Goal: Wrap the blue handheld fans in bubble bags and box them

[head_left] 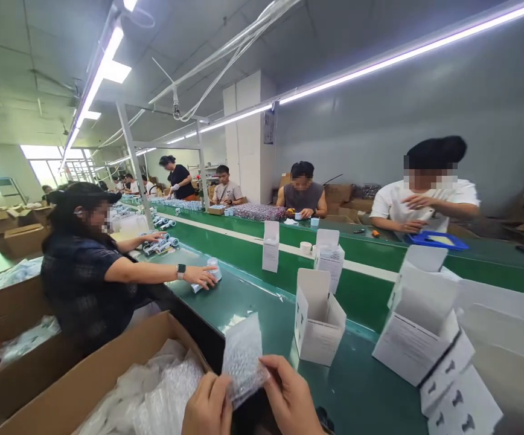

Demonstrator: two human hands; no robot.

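A small bubble wrap bag (244, 356) is held up between both hands, over the near edge of the green bench. My left hand (208, 405) pinches its lower left side, and my right hand (289, 396) grips its right edge between thumb and fingers. Whether anything is inside the bag, I cannot tell. Left of my hands, a large cardboard box (85, 377) holds a heap of bubble wrap bags (153, 386). An open white carton (319, 338) stands on the bench just beyond my right hand.
More open white cartons (418, 338) crowd the right side. Others stand on the conveyor line (226, 241). At left a co-worker (94, 272) reaches across the bench (262, 302) to a pale blue and white item (212, 272). Several people sit opposite; a blue tray (438, 240) lies there.
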